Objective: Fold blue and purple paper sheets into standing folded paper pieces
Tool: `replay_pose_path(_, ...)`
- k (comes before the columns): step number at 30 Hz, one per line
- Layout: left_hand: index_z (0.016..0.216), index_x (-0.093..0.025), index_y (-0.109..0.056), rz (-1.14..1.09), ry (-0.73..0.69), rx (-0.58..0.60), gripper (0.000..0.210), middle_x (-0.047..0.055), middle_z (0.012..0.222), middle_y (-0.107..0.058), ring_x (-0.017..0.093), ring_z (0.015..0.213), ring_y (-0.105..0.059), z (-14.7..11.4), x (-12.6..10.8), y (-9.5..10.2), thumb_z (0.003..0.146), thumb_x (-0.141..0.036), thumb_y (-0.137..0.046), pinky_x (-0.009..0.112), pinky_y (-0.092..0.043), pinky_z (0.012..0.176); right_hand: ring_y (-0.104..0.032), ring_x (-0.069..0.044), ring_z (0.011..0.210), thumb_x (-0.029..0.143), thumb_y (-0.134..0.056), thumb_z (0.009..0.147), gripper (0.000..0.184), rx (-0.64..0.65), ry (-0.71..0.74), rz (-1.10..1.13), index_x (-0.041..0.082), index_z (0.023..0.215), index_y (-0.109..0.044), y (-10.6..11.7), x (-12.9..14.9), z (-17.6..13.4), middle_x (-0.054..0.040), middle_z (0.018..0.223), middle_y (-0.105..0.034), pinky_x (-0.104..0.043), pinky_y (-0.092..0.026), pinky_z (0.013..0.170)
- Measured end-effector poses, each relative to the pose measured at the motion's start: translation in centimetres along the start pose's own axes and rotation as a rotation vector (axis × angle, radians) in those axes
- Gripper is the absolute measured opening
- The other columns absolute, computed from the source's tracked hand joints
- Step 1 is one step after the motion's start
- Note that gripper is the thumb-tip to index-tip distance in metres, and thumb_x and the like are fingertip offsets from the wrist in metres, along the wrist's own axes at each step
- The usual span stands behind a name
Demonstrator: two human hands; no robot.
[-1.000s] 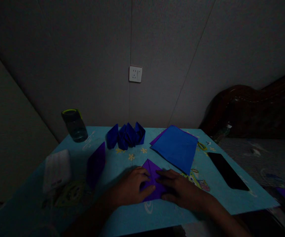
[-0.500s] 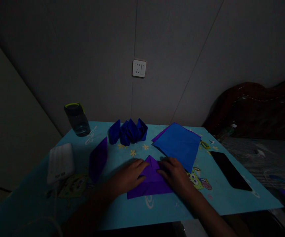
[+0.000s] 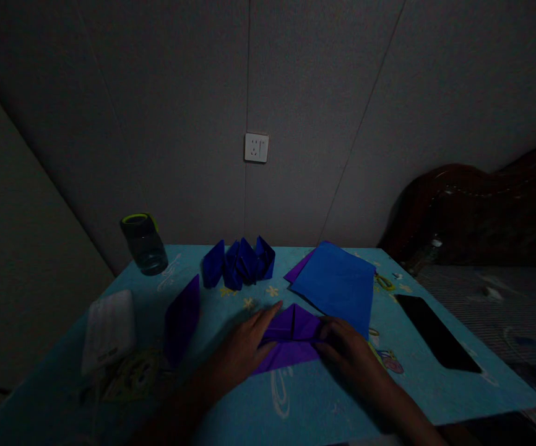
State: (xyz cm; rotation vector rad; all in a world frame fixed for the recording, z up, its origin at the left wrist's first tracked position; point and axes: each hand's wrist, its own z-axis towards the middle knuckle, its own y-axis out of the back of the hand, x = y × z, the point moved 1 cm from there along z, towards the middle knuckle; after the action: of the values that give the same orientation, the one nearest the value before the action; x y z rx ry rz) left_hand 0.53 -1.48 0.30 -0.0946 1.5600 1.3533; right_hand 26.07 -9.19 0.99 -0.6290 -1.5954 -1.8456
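Observation:
A partly folded sheet of purple origami paper (image 3: pixel 291 354) lies before me on the table, its peaked top pointing away and a dark slit at the centre crease. My left hand (image 3: pixel 244 344) grips its left side, thumb on the near layer and fingers along the upper slope. At the right edge, my right hand (image 3: pixel 345 341) pinches the paper between thumb and fingers. Behind them stand several folded blue paper pieces (image 3: pixel 240 263) in a row. A purple folded paper piece (image 3: pixel 182 319) rests left of my left hand.
A blue paper sheet (image 3: pixel 337 282) overlaps a purple one beyond my right hand, with yellow-handled scissors (image 3: pixel 384 282) beside it. A black phone (image 3: pixel 436 331) lies at right. A white power bank (image 3: pixel 109 331) with a cable and a water bottle (image 3: pixel 145 243) stand left on the patterned tablecloth (image 3: pixel 317 409).
The purple paper's middle has opened into a dark slit and its top looks broader. My right hand now pinches the right edge. The camera view has tilted up slightly.

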Motion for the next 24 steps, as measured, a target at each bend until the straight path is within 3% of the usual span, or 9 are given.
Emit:
replay_pose_path(3, 0.138, -0.03, -0.053, -0.276, 0.08, -0.226, 0.059, 0.006, 0.112, -0.072, 0.024, 0.102, -0.069, 0.7, -0.2, 1.2, 0.081, -0.024, -0.067, 0.039, -0.054, 0.093, -0.061, -0.021, 0.076, 0.045, -0.065, 0.088, 0.025, -0.055, -0.016, 0.209, 0.021, 0.083, -0.064, 1.3, 0.9, 2.6, -0.0029, 0.08, -0.067, -0.031, -0.048, 0.069)
replay_pose_path(6, 0.12, -0.023, -0.064, -0.484, 0.17, -0.514, 0.048, 0.004, 0.09, -0.073, 0.024, 0.09, -0.071, 1.3, 0.0, 2.6, 0.073, -0.031, -0.074, 0.039, -0.055, 0.088, -0.055, -0.017, 0.063, 0.051, -0.073, 0.08, 0.032, -0.142, -0.029, 0.37, 0.021, 0.083, -0.062, 2.3, 2.0, 6.6, 0.0013, 0.069, -0.059, -0.026, -0.042, 0.055)
replay_pose_path(9, 0.12, -0.021, -0.06, -0.668, 0.235, -0.685, 0.051, 0.006, 0.092, -0.073, 0.025, 0.091, -0.071, 1.8, 0.9, 3.3, 0.074, -0.036, -0.073, 0.038, -0.056, 0.083, -0.053, -0.015, 0.057, 0.053, -0.078, 0.073, 0.041, -0.232, -0.03, 0.567, 0.022, 0.09, -0.057, 1.5, 3.1, 10.0, 0.0035, 0.067, -0.057, -0.024, -0.04, 0.05)
replay_pose_path(12, 0.121, -0.022, -0.058, -0.716, 0.268, -0.794, 0.048, 0.008, 0.109, -0.072, 0.025, 0.103, -0.069, 1.9, 1.9, 3.1, 0.077, -0.039, -0.071, 0.037, -0.054, 0.087, -0.057, -0.017, 0.058, 0.052, -0.079, 0.072, 0.055, -0.297, -0.059, 0.825, 0.028, 0.107, -0.045, -0.7, 3.2, 10.9, 0.0033, 0.076, -0.062, -0.027, -0.045, 0.051)
replay_pose_path(15, 0.101, -0.021, -0.069, -0.612, 0.255, -0.827, 0.03, 0.006, 0.101, -0.073, 0.024, 0.098, -0.069, 1.8, 2.1, 2.8, 0.078, -0.04, -0.07, 0.035, -0.053, 0.087, -0.053, -0.014, 0.055, 0.05, -0.079, 0.074, 0.048, -0.443, -0.063, 0.858, 0.028, 0.1, -0.044, -2.3, 2.3, 9.9, 0.0059, 0.071, -0.057, -0.024, -0.041, 0.049)
replay_pose_path(17, 0.085, -0.02, -0.073, -0.579, 0.26, -0.807, 0.024, 0.006, 0.091, -0.075, 0.024, 0.09, -0.07, 1.7, 1.7, 2.8, 0.076, -0.043, -0.07, 0.035, -0.054, 0.085, -0.048, -0.013, 0.055, 0.048, -0.079, 0.074, 0.039, -0.548, -0.057, 0.712, 0.024, 0.084, -0.05, -2.6, 1.7, 9.2, 0.006, 0.065, -0.051, -0.023, -0.037, 0.048)
replay_pose_path(19, 0.082, -0.02, -0.075, -0.573, 0.266, -0.797, 0.026, 0.007, 0.091, -0.076, 0.026, 0.091, -0.07, 1.6, 1.1, 3.0, 0.075, -0.045, -0.071, 0.038, -0.054, 0.088, -0.052, -0.015, 0.062, 0.048, -0.08, 0.072, 0.034, -0.572, -0.079, 0.6, 0.021, 0.078, -0.059, -2.4, 1.5, 8.8, 0.002, 0.068, -0.057, -0.025, -0.041, 0.053)
replay_pose_path(21, 0.09, -0.02, -0.077, -0.56, 0.263, -0.794, 0.031, 0.009, 0.1, -0.076, 0.028, 0.099, -0.07, 1.5, 0.6, 3.2, 0.074, -0.046, -0.071, 0.041, -0.053, 0.094, -0.06, -0.02, 0.073, 0.05, -0.08, 0.07, 0.039, -0.504, -0.129, 0.638, 0.019, 0.091, -0.07, -2.1, 1.6, 8.8, -0.0044, 0.083, -0.068, -0.028, -0.048, 0.06)
replay_pose_path(24, 0.104, -0.021, -0.076, -0.509, 0.274, -0.78, 0.039, 0.009, 0.113, -0.075, 0.03, 0.112, -0.066, 1.5, 0.3, 3.3, 0.073, -0.045, -0.072, 0.044, -0.05, 0.102, -0.068, -0.025, 0.083, 0.049, -0.084, 0.066, 0.063, -0.412, -0.203, 0.848, 0.018, 0.119, -0.069, -1.8, 2.0, 9.0, -0.009, 0.105, -0.074, -0.032, -0.054, 0.067)
